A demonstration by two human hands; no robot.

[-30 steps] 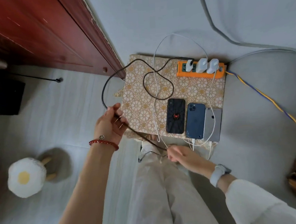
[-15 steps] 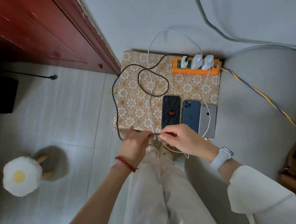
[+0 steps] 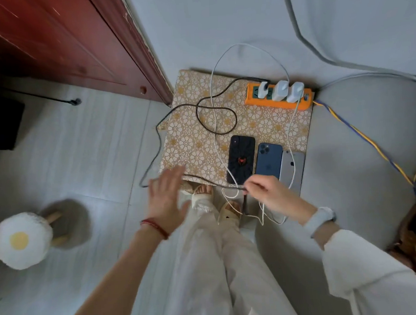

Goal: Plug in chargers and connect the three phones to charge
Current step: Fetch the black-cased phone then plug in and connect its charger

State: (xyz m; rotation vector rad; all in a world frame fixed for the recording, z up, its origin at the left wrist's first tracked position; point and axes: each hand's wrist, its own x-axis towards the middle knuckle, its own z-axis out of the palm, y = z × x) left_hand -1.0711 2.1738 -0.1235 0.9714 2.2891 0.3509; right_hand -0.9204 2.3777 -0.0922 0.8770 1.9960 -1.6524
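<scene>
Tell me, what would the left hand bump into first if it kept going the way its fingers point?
Probably the near edge of the flower-patterned mat. The left hand is open and blurred, fingers pointing up toward it, and the black cable runs just past them. Height is unclear.

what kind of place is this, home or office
Most likely a home, perhaps a bedroom: a low stand under a floral cloth beside a grey-sheeted bed, a red wooden door, and an egg-shaped plush stool.
</scene>
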